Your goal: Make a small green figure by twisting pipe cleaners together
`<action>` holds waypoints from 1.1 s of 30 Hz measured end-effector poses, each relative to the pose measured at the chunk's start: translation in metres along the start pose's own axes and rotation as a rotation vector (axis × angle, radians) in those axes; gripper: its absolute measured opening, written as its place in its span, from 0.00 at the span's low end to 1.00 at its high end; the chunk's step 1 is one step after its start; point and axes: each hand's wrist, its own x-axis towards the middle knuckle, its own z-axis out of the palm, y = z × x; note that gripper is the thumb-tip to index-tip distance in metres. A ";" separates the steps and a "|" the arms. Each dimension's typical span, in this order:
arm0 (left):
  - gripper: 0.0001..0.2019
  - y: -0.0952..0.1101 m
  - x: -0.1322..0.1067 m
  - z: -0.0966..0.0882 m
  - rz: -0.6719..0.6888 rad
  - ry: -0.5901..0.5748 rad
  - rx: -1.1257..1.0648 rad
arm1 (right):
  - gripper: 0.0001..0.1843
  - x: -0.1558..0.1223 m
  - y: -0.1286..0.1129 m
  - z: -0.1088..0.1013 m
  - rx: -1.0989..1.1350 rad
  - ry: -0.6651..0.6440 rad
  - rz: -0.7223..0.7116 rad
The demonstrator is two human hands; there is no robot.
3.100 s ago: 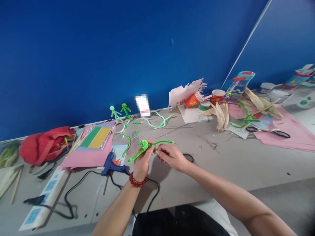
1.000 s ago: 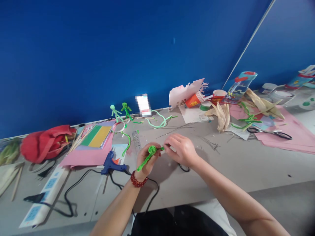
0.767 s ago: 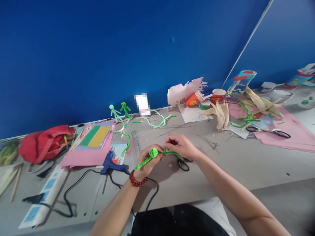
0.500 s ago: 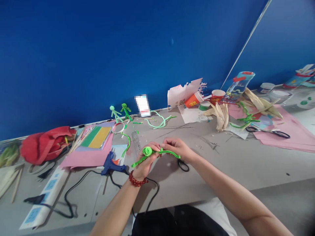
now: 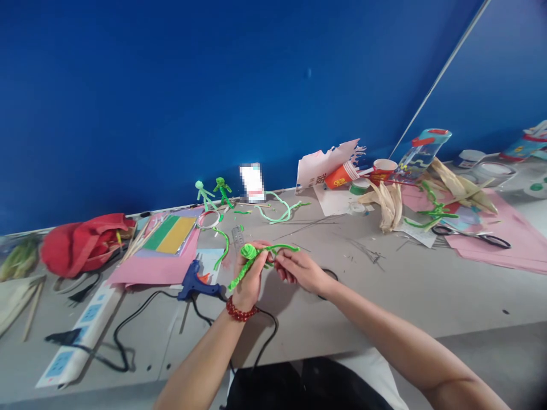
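Note:
A bright green pipe-cleaner figure with a coiled round head is held in my left hand, closed around its body. One wound arm points down toward my wrist; a thinner green strand stretches to the right above my fingers. My right hand is closed too, its thumb and fingertips pinching at the figure's body beside the left fingertips. The exact pinched spot is hidden by the fingers. Under my right wrist lies a black scissor handle, partly covered.
Two finished-looking pipe-cleaner figures, one pale and one green, stand by the wall near a phone. A blue glue gun lies left of my hands with its cable. Rightward are corn husks, scissors and pink paper.
The figure has turned, and its right-hand strand now lies higher, above my right fingers. My right hand has shifted slightly down and left, its fingers curled more under. The view has shifted slightly.

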 end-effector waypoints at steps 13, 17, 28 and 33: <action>0.04 0.006 0.000 0.001 0.115 -0.064 0.251 | 0.14 -0.010 -0.011 0.000 -1.050 0.311 -0.535; 0.04 0.000 -0.002 -0.002 0.073 -0.166 0.214 | 0.12 -0.008 -0.016 -0.010 -0.965 0.310 -0.557; 0.04 -0.003 -0.002 -0.001 -0.076 -0.324 0.066 | 0.13 -0.001 -0.015 -0.038 -0.146 0.099 -0.033; 0.02 -0.003 0.000 -0.002 -0.053 -0.304 0.052 | 0.17 -0.001 -0.017 -0.033 0.238 0.016 0.158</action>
